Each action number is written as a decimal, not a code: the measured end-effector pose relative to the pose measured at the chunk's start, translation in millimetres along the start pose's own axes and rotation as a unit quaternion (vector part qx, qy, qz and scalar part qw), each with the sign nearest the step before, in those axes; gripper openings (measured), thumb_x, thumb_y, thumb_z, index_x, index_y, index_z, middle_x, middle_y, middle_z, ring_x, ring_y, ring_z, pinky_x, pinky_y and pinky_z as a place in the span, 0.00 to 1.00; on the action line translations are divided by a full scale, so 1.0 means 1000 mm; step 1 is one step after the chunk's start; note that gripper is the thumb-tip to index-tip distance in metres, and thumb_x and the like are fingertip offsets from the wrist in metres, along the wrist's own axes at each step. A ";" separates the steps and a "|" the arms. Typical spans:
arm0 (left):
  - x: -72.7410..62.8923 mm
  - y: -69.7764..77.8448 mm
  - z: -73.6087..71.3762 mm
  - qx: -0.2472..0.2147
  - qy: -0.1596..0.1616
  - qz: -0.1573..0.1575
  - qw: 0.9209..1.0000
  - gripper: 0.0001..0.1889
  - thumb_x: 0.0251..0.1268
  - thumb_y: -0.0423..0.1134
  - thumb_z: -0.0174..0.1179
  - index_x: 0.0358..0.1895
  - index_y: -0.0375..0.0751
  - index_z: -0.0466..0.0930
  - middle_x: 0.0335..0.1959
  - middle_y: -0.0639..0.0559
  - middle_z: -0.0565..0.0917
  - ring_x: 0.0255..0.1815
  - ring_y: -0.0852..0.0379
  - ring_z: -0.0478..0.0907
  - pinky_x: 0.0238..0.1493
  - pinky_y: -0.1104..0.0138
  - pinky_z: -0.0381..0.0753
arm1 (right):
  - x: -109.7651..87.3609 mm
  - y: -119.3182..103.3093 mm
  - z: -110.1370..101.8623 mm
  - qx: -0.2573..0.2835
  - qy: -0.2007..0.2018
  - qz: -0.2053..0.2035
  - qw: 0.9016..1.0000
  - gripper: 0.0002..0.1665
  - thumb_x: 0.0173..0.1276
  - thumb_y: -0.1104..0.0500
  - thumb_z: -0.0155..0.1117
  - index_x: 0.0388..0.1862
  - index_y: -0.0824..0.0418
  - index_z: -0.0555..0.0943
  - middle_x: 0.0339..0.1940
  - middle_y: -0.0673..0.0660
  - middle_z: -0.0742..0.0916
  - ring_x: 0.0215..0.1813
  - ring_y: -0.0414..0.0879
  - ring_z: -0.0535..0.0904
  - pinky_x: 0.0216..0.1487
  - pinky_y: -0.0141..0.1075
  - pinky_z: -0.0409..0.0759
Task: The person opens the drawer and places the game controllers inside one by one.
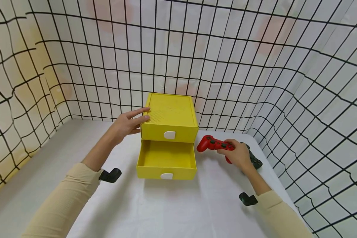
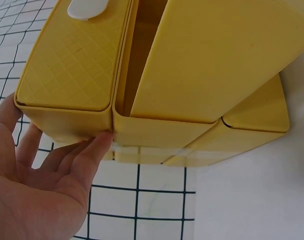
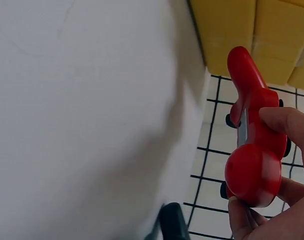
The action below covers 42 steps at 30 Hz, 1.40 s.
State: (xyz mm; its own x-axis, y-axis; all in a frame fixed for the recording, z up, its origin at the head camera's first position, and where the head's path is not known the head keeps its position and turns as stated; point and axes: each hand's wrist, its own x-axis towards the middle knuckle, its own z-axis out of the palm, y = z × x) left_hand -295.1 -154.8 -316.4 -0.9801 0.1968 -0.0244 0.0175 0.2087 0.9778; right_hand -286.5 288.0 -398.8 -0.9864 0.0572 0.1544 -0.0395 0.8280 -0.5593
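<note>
A yellow two-drawer box (image 1: 172, 110) stands mid-table, its top drawer (image 1: 154, 132) closed. The lower drawer (image 1: 153, 172) is pulled out, and nothing lies inside it. My left hand (image 1: 126, 125) rests on the box's left side, its fairly straight fingers touching the top edge and the side wall. To the right of the box, my right hand (image 1: 239, 153) grips a red game controller (image 1: 212, 143) by one end. In the right wrist view the controller (image 3: 254, 172) is raised off the white table, pinched between thumb and fingers.
A dark game controller (image 1: 255, 161) lies on the table just beyond my right hand, partly hidden by it. White walls with black grid netting (image 1: 172, 53) enclose the back and both sides. White table surface (image 1: 172, 211) extends in front of the drawer.
</note>
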 end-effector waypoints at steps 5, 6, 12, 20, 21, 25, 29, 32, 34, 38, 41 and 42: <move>0.001 -0.001 -0.001 0.000 0.000 -0.001 1.000 0.32 0.67 0.59 0.66 0.74 0.64 0.71 0.74 0.52 0.73 0.67 0.49 0.78 0.67 0.54 0.79 | -0.005 -0.013 -0.015 0.000 0.010 -0.030 1.000 0.32 0.63 0.44 0.73 0.61 0.60 0.81 0.45 0.67 0.86 0.49 0.60 0.76 0.33 0.35 0.76; 0.000 -0.001 -0.001 0.000 0.000 0.000 1.000 0.33 0.66 0.59 0.66 0.74 0.64 0.71 0.74 0.52 0.73 0.67 0.49 0.78 0.66 0.54 0.79 | -0.006 -0.016 -0.018 -0.001 0.009 -0.033 0.999 0.32 0.63 0.44 0.73 0.61 0.60 0.81 0.45 0.67 0.85 0.49 0.60 0.76 0.33 0.35 0.76; 0.000 -0.001 -0.002 -0.001 0.000 0.001 1.000 0.33 0.66 0.58 0.66 0.74 0.63 0.70 0.73 0.51 0.73 0.68 0.49 0.78 0.67 0.54 0.79 | -0.013 -0.032 -0.038 -0.008 -0.004 -0.050 0.999 0.34 0.63 0.44 0.73 0.62 0.60 0.80 0.44 0.66 0.85 0.44 0.57 0.78 0.32 0.35 0.76; 0.000 0.000 -0.002 -0.008 -0.003 0.000 1.000 0.32 0.67 0.58 0.66 0.74 0.63 0.71 0.73 0.52 0.73 0.68 0.49 0.77 0.68 0.53 0.78 | -0.023 -0.052 -0.064 -0.029 -0.030 -0.065 0.997 0.34 0.62 0.41 0.73 0.63 0.56 0.80 0.39 0.61 0.87 0.36 0.53 0.79 0.30 0.36 0.77; 0.000 0.000 -0.002 -0.008 -0.003 0.000 1.000 0.32 0.67 0.58 0.66 0.74 0.63 0.71 0.73 0.52 0.73 0.68 0.49 0.77 0.68 0.53 0.78 | -0.024 -0.055 -0.066 -0.030 -0.035 -0.065 0.997 0.34 0.62 0.41 0.73 0.63 0.56 0.79 0.39 0.61 0.87 0.36 0.53 0.79 0.30 0.36 0.77; 0.000 -0.001 -0.002 -0.004 -0.002 0.004 1.000 0.33 0.66 0.58 0.66 0.74 0.63 0.71 0.73 0.51 0.73 0.68 0.49 0.77 0.68 0.53 0.78 | -0.028 -0.064 -0.074 -0.042 -0.043 -0.074 0.995 0.35 0.61 0.41 0.74 0.62 0.57 0.80 0.40 0.62 0.86 0.36 0.51 0.79 0.29 0.36 0.77; 0.000 -0.001 -0.002 0.001 -0.002 0.006 1.000 0.34 0.66 0.59 0.66 0.74 0.63 0.70 0.74 0.51 0.73 0.69 0.48 0.76 0.69 0.52 0.77 | -0.033 -0.072 -0.081 -0.048 -0.048 -0.079 0.995 0.33 0.60 0.43 0.75 0.60 0.56 0.81 0.40 0.62 0.86 0.36 0.52 0.79 0.28 0.36 0.78; 0.000 -0.001 -0.001 0.003 -0.001 0.005 1.000 0.34 0.66 0.60 0.66 0.74 0.63 0.70 0.74 0.51 0.73 0.69 0.48 0.76 0.69 0.53 0.77 | -0.036 -0.078 -0.086 -0.062 -0.056 -0.079 0.993 0.32 0.59 0.42 0.75 0.59 0.54 0.82 0.41 0.61 0.85 0.42 0.55 0.77 0.29 0.35 0.78; 0.000 -0.001 -0.001 0.003 -0.001 0.003 1.000 0.33 0.66 0.59 0.66 0.74 0.63 0.70 0.74 0.51 0.73 0.69 0.48 0.76 0.69 0.53 0.77 | -0.038 -0.082 -0.089 -0.075 -0.064 -0.079 0.992 0.32 0.59 0.42 0.74 0.60 0.53 0.81 0.42 0.61 0.84 0.46 0.56 0.75 0.29 0.35 0.78; 0.000 0.000 -0.001 0.004 -0.002 0.002 1.000 0.33 0.66 0.59 0.66 0.74 0.64 0.70 0.74 0.51 0.72 0.69 0.48 0.76 0.69 0.53 0.77 | -0.043 -0.091 -0.094 -0.085 -0.082 -0.081 0.990 0.32 0.59 0.41 0.73 0.60 0.51 0.81 0.44 0.61 0.83 0.50 0.56 0.72 0.30 0.35 0.78; 0.000 0.000 -0.001 0.006 -0.003 0.003 1.000 0.32 0.67 0.58 0.65 0.74 0.63 0.70 0.74 0.51 0.72 0.69 0.48 0.76 0.69 0.53 0.77 | -0.046 -0.097 -0.097 -0.091 -0.090 -0.085 0.988 0.32 0.59 0.41 0.74 0.60 0.51 0.82 0.45 0.60 0.83 0.51 0.57 0.73 0.31 0.35 0.79; 0.000 0.000 -0.001 0.006 -0.003 0.003 1.000 0.32 0.67 0.58 0.65 0.74 0.63 0.70 0.74 0.51 0.72 0.69 0.48 0.76 0.69 0.52 0.77 | -0.048 -0.100 -0.097 -0.096 -0.092 -0.087 0.987 0.32 0.58 0.41 0.74 0.60 0.51 0.82 0.44 0.60 0.83 0.51 0.57 0.73 0.32 0.35 0.79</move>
State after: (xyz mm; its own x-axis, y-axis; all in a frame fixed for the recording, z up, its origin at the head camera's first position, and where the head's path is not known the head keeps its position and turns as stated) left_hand -294.8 -155.4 -316.0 -0.9788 0.2042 -0.0192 0.0267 0.2194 0.9753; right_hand -220.1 256.9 -271.1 -0.9802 -0.1835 0.0740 -0.1978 0.9075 -0.3706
